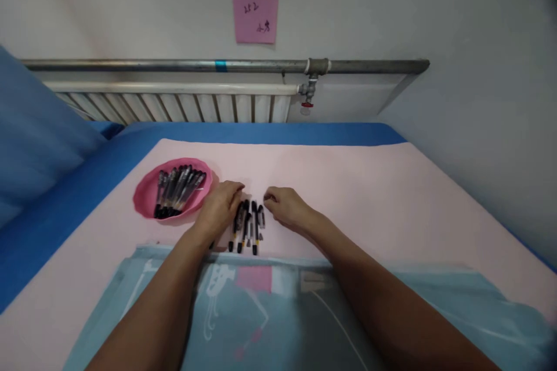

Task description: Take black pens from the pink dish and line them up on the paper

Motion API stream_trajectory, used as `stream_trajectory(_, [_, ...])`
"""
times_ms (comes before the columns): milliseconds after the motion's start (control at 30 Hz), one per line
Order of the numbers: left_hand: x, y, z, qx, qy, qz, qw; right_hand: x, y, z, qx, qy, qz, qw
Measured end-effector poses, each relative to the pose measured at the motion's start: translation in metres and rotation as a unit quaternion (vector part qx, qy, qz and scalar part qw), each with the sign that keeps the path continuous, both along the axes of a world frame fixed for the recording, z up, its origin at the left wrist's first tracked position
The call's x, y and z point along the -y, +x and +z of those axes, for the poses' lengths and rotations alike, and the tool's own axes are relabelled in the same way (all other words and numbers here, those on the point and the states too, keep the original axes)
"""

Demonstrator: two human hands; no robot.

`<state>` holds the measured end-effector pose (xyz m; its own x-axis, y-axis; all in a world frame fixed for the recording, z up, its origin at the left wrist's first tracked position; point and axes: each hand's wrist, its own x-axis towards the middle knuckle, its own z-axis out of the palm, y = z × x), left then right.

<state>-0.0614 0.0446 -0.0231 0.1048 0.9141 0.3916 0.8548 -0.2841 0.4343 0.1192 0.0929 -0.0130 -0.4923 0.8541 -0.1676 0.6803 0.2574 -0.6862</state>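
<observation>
Near the front edge of the pink sheet (391, 197), left hand (221, 206) lies flat on slim black plastic pens (248, 226), right hand (285, 206) curls beside (grip unclear); squaring their tips looks wise.

Only the person's two arms and hands are in view. The left hand (220, 208) and the right hand (287, 208) are both bare, and each arm is uncovered from the wrist back along the whole forearm. The left forearm (165, 301) and the right forearm (374, 301) look slim just behind the hands. They grow much broader toward the near edge, where the frame cuts them off, bare all the way. Both arms look smooth and are dimly, evenly lit. The back of each hand is rounded, with short-looking fingers at its far end. Nails and other fine detail on the fingers are too small and blurred to tell.
</observation>
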Motion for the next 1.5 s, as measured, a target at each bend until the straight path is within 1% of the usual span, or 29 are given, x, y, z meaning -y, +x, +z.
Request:
stream_trajectory(67, [0.003, -0.004, 0.007, 0.0, 0.053, 0.026, 0.998, 0.0, 0.0, 0.0, -0.008, 0.005, 0.006, 1.0])
stream_trajectory(100, [0.004, -0.009, 0.011, -0.006, 0.073, 0.053, 0.996, -0.001, 0.0, -0.001, -0.013, 0.007, 0.007, 1.0])
stream_trajectory(133, [0.004, -0.014, 0.014, -0.017, 0.082, 0.097, 0.992, -0.001, 0.0, -0.002, -0.018, 0.007, 0.008, 1.0])
stream_trajectory(200, [0.005, -0.029, 0.02, -0.052, 0.067, 0.21, 0.974, -0.002, -0.001, -0.004, -0.023, 0.006, 0.007, 1.0])
stream_trajectory(267, [0.007, -0.046, 0.024, -0.079, 0.035, 0.31, 0.947, -0.001, -0.001, -0.004, -0.021, 0.001, 0.005, 1.0])
stream_trajectory(333, [0.009, -0.063, 0.026, -0.09, 0.014, 0.367, 0.926, -0.001, -0.001, -0.002, -0.012, -0.001, 0.006, 1.0])
stream_trajectory(433, [0.011, -0.079, 0.024, -0.095, -0.022, 0.412, 0.906, 0.0, -0.001, 0.001, 0.002, 0.016, 0.013, 1.0])
stream_trajectory(600, [0.01, -0.086, 0.022, -0.106, -0.089, 0.423, 0.895, 0.0, 0.0, 0.0, 0.004, 0.04, 0.018, 0.999])
stream_trajectory(833, [0.004, -0.092, 0.022, -0.115, -0.14, 0.438, 0.881, -0.001, 0.0, -0.006, -0.001, 0.059, 0.018, 0.998])
stream_trajectory(967, [0.002, -0.093, 0.023, -0.113, -0.153, 0.441, 0.877, -0.002, 0.0, -0.005, 0.002, 0.074, 0.019, 0.997])
stream_trajectory(1200, [0.004, -0.091, 0.027, -0.082, -0.151, 0.451, 0.876, -0.002, 0.0, -0.006, -0.004, 0.071, 0.017, 0.997])
stream_trajectory(1300, [0.006, -0.091, 0.032, -0.048, -0.121, 0.452, 0.883, -0.002, 0.0, -0.008, -0.016, 0.067, 0.014, 0.998])
stream_trajectory(1400, [0.008, -0.084, 0.035, -0.014, -0.07, 0.433, 0.899, -0.003, 0.001, -0.009, -0.033, 0.064, 0.006, 0.997])
stream_trajectory(1433, [0.008, -0.078, 0.035, 0.025, -0.06, 0.414, 0.908, -0.003, 0.001, -0.008, -0.034, 0.064, 0.002, 0.997])
stream_trajectory(1467, [0.008, -0.069, 0.033, 0.09, -0.056, 0.384, 0.917, -0.003, 0.0, -0.007, -0.039, 0.063, -0.006, 0.997])
stream_trajectory(1500, [0.008, -0.058, 0.031, 0.182, -0.058, 0.341, 0.92, -0.002, 0.0, -0.005, -0.054, 0.058, -0.02, 0.997])
